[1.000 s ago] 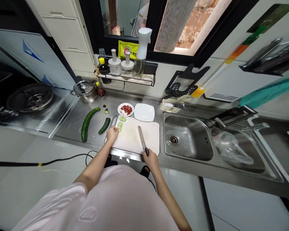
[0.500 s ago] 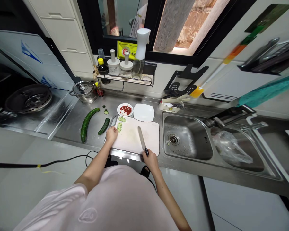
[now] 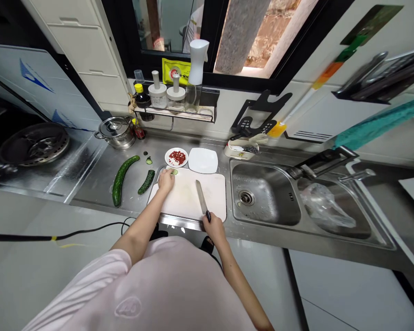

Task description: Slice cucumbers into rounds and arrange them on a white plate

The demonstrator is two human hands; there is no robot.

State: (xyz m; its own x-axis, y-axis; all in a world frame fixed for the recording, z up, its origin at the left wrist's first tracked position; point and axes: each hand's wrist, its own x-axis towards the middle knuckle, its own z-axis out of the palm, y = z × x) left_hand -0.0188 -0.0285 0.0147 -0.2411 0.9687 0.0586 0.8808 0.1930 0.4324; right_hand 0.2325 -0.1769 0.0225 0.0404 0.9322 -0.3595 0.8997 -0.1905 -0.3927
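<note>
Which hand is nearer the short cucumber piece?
Left. The left hand rests on the cutting board, just right of the short cucumber; the right hand holds the knife, farther right at the board's near edge.

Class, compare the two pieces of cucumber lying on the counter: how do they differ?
The longer cucumber is much longer than the shorter cucumber piece. The longer cucumber bows in a clear curve, while the shorter cucumber piece bends only slightly. The longer cucumber also lies farther from the cutting board than the shorter cucumber piece. Both are dark green and lie on the steel counter.
</note>
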